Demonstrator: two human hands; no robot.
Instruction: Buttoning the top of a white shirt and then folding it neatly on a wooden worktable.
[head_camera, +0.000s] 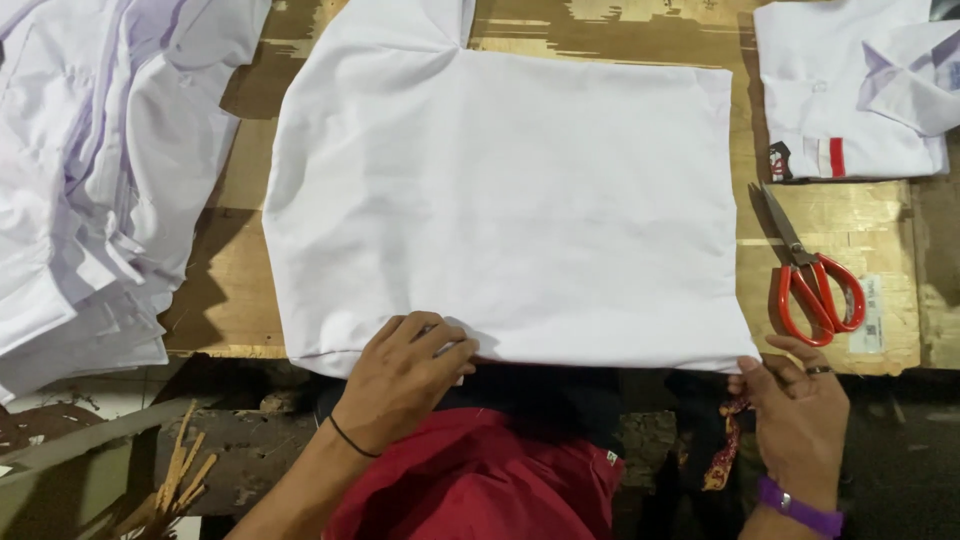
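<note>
Nearest the person, over a red garment (480, 485) at the lap, both hands meet the near hem of a white shirt (510, 200) spread flat on the wooden worktop (840, 225). The left hand (405, 370) lies palm down on the hem left of centre, fingers curled and pressing the cloth at the worktop's edge; whether it pinches the cloth or only presses it, I cannot tell. It wears a thin black band at the wrist. The right hand (795, 405), with a ring and a purple wristband, has its grip narrowed on the shirt's near right corner, thumb and fingertips closed on the edge of the fabric. A strip of patterned cloth (728, 445) hangs just below that hand. From both hands the shirt stretches away, its long side running left to right across the worktop, so the hem between the hands is the near edge and the collar end lies at the far side. The right hand sits at the very corner; the left is well inside the hem. Just beyond the right hand lie red-handled scissors (815, 275), blades pointing away. Farther right is a folded white shirt (850, 90) with a red mark, and at the far left a stack of white shirts (90, 170).
</note>
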